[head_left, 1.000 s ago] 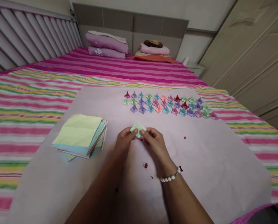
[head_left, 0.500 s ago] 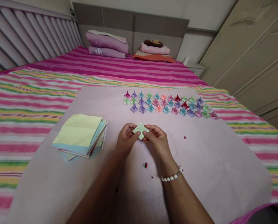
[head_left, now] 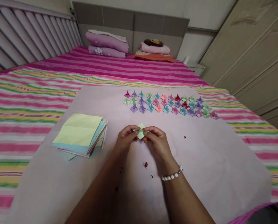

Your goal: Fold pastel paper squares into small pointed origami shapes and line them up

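My left hand [head_left: 126, 139] and my right hand [head_left: 157, 141] meet over a pale pink sheet [head_left: 211, 161] spread on the bed. Both pinch a small folded light green paper piece [head_left: 141, 132] between thumbs and fingertips. A white bead bracelet [head_left: 171, 176] circles my right wrist. A stack of coloured paper squares [head_left: 80, 135], yellow-green on top, lies to the left of my left hand. Beyond my hands, rows of several small folded paper shapes [head_left: 168, 104] in many colours stand on the sheet.
A striped pink, yellow and green bedspread [head_left: 31, 93] covers the bed. Folded pillows [head_left: 107, 43] and a bundle with a brown toy [head_left: 154, 48] lie by the headboard. Wardrobe doors [head_left: 253, 59] stand at the right. Tiny red scraps [head_left: 145, 165] dot the sheet.
The green paper piece has been pressed narrower between my fingertips, and both hands have closed in on it. Nothing else has moved.
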Action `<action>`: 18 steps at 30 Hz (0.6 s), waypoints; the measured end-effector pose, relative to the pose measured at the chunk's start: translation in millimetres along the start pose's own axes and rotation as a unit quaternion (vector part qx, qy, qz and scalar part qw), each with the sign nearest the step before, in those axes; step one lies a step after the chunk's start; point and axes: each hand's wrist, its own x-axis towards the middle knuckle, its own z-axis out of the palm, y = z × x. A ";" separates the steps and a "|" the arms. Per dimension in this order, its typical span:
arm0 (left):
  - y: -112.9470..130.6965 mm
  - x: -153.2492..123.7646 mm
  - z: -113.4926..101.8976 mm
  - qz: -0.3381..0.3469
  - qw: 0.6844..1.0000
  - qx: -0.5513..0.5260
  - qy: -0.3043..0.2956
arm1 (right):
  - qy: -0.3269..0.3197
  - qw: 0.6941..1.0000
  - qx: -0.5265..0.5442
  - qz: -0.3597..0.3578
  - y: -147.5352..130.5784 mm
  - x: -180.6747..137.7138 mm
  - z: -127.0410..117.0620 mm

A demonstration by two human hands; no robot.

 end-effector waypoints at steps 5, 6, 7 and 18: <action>3.2 -1.0 1.8 -0.046 0.997 -0.069 -0.003 | 0.000 1.000 -0.007 -0.001 1.6 0.6 -1.0; 3.0 -0.9 1.4 -0.052 0.996 -0.070 -0.002 | -0.001 1.000 -0.016 -0.003 2.2 0.8 -1.5; 2.2 -0.6 0.7 -0.051 0.997 -0.063 0.002 | -0.003 1.000 -0.025 -0.006 2.7 0.8 -1.9; -8.1 1.9 -2.9 0.025 0.998 0.039 0.043 | 0.001 0.996 -0.086 -0.034 4.4 1.4 -2.1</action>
